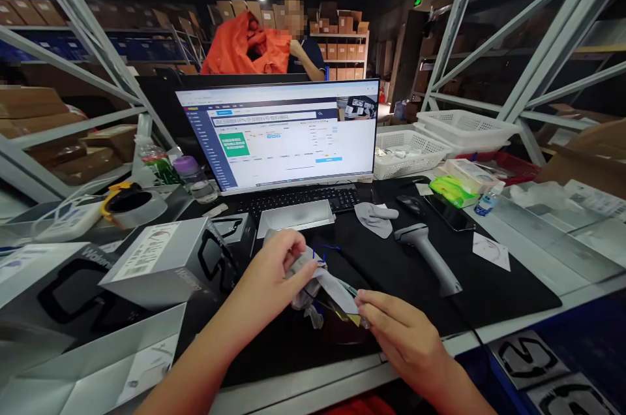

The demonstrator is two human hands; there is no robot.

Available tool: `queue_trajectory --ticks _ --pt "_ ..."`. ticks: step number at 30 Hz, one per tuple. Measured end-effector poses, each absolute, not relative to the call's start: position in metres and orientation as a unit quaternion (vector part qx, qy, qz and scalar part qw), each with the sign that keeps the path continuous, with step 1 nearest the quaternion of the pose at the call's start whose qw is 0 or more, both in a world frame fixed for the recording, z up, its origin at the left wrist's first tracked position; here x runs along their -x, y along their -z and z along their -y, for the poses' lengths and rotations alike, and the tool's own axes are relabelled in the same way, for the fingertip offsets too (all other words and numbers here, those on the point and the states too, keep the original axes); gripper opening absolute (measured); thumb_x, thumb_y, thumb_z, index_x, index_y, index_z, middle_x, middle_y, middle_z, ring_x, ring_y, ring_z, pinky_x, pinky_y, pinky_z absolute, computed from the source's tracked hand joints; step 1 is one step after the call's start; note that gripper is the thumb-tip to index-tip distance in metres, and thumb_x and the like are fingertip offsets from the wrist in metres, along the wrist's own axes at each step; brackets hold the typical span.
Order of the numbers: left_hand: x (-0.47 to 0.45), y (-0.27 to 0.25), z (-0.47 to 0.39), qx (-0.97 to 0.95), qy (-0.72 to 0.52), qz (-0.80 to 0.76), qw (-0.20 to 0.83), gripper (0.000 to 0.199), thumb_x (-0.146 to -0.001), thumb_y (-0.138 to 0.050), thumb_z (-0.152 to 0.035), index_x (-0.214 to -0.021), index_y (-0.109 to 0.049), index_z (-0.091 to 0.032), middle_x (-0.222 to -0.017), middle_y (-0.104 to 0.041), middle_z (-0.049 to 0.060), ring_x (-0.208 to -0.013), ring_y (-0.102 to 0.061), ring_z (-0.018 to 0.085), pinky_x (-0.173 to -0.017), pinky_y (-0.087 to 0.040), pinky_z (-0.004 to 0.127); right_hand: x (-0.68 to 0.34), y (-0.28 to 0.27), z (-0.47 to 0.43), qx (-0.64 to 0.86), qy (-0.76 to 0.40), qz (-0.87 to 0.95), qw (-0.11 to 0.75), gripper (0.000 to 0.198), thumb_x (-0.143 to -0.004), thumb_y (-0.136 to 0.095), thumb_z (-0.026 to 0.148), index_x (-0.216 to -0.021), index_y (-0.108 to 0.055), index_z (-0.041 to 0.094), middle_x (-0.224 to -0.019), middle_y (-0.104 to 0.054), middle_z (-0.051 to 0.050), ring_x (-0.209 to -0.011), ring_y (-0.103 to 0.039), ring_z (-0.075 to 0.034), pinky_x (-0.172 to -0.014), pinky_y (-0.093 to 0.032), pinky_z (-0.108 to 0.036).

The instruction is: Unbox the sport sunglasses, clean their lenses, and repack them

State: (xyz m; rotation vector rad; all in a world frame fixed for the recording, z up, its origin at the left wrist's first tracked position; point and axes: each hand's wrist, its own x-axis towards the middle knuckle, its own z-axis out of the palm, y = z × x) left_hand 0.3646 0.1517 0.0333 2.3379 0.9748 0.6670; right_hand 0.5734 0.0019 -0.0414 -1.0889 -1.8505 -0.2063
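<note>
My left hand [288, 261] is closed on a bunched piece of light grey cloth [337, 288], with blue strands beside its upper edge. At the cloth's right end, the fingertips of my right hand [398, 323] are pinched together. A thin dark edge and a yellowish strip show there, too small to name. Crinkled clear plastic [314, 317] hangs below the cloth. Both hands are above the black desk mat [386, 271]. Another grey cloth piece [375, 218] lies on the mat behind them, left of a grey barcode scanner [428, 255].
Printed boxes [161, 258] and an open box tray [98, 369] stand at left, near a tape dispenser [132, 206]. Ahead are a monitor [283, 141] and keyboard [303, 198]. White baskets [411, 151] stand at right. Behind the monitor, a person holds orange fabric [244, 49].
</note>
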Motion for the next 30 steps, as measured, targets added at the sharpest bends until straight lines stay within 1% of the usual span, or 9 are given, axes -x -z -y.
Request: queue_trajectory --ticks 6,11,13,17,21,23,25,28,30 --pt "-0.396 -0.073 -0.152 -0.932 -0.01 -0.354 0.08 0.009 -0.076 -0.071 -0.021 -0.08 -0.064 -0.022 -0.088 -0.066 0.003 -0.076 -0.064 0.022 -0.063 -0.042 0.031 -0.574 0.046 0.0 0.452 0.123 0.763 0.446 0.03 -0.095 -0.053 0.001 -0.119 -0.068 0.01 -0.115 -0.075 -0.02 -0.11 -0.073 -0.023 -0.092 -0.063 -0.03" --pt "-0.425 -0.073 -0.162 -0.93 0.056 -0.362 0.021 0.028 -0.051 -0.073 0.004 -0.053 -0.056 -0.018 -0.058 -0.058 0.004 -0.059 -0.063 0.028 -0.059 -0.043 0.034 -0.574 0.047 -0.003 0.455 0.121 0.767 0.435 0.034 -0.095 -0.051 0.0 -0.121 -0.068 0.012 -0.117 -0.074 -0.02 -0.11 -0.073 -0.025 -0.09 -0.064 -0.032" --pt "-0.429 -0.072 -0.164 -0.939 0.06 -0.338 0.026 0.028 -0.054 -0.07 0.005 -0.049 -0.055 -0.018 -0.053 -0.057 0.004 -0.057 -0.062 0.027 -0.058 -0.043 0.034 -0.573 0.046 -0.005 0.456 0.12 0.766 0.437 0.035 -0.095 -0.051 0.001 -0.124 -0.067 0.014 -0.118 -0.074 -0.019 -0.111 -0.072 -0.024 -0.09 -0.064 -0.032" --pt "-0.424 -0.078 -0.161 -0.967 0.057 -0.234 0.085 0.02 -0.071 -0.064 -0.006 -0.064 -0.069 -0.023 -0.065 -0.068 0.001 -0.062 -0.062 0.019 -0.058 -0.041 0.028 -0.568 0.041 -0.004 0.449 0.111 0.762 0.454 0.036 -0.095 -0.051 0.0 -0.125 -0.066 0.014 -0.117 -0.074 -0.019 -0.111 -0.072 -0.023 -0.092 -0.063 -0.033" --pt "-0.424 -0.083 -0.162 -0.966 0.07 -0.145 0.202 0.021 -0.073 -0.063 -0.006 -0.065 -0.071 -0.023 -0.061 -0.064 -0.004 -0.055 -0.055 0.013 -0.052 -0.036 0.025 -0.564 0.034 0.004 0.469 0.074 0.749 0.462 0.033 -0.095 -0.052 0.002 -0.121 -0.069 0.013 -0.114 -0.075 -0.017 -0.109 -0.073 -0.021 -0.095 -0.062 -0.029" --pt "-0.424 -0.082 -0.166 -0.956 0.04 -0.143 0.252 0.02 -0.073 -0.063 -0.006 -0.064 -0.072 -0.022 -0.063 -0.065 -0.004 -0.054 -0.055 0.012 -0.052 -0.037 0.024 -0.565 0.033 0.005 0.489 0.056 0.735 0.468 0.03 -0.095 -0.053 0.005 -0.117 -0.071 0.015 -0.113 -0.075 -0.015 -0.106 -0.074 -0.021 -0.093 -0.062 -0.028" --pt "-0.417 -0.078 -0.168 -0.95 -0.019 -0.163 0.265 0.019 -0.078 -0.062 -0.009 -0.072 -0.074 -0.022 -0.075 -0.069 -0.001 -0.066 -0.062 0.014 -0.061 -0.042 0.024 -0.568 0.034 0.003 0.501 0.041 0.714 0.487 0.026 -0.095 -0.056 0.008 -0.111 -0.074 0.017 -0.107 -0.077 -0.013 -0.1 -0.075 -0.021 -0.088 -0.064 -0.028" --pt "-0.387 -0.059 -0.157 -0.912 -0.208 -0.251 0.248 0.022 -0.093 -0.052 -0.023 -0.089 -0.073 -0.021 -0.088 -0.071 0.002 -0.081 -0.064 0.017 -0.074 -0.046 0.027 -0.57 0.039 -0.004 0.51 0.028 0.676 0.531 0.02 -0.092 -0.06 0.011 -0.1 -0.078 0.019 -0.095 -0.079 -0.01 -0.088 -0.077 -0.021 -0.078 -0.066 -0.027" --pt "-0.361 -0.033 -0.139 -0.833 -0.365 -0.353 0.222 0.024 -0.095 -0.05 -0.029 -0.085 -0.07 -0.021 -0.08 -0.067 0.001 -0.072 -0.06 0.015 -0.067 -0.044 0.026 -0.571 0.044 -0.008 0.523 0.015 0.648 0.554 0.018 -0.091 -0.064 0.014 -0.096 -0.08 0.02 -0.09 -0.079 -0.009 -0.082 -0.078 -0.021 -0.072 -0.066 -0.026"
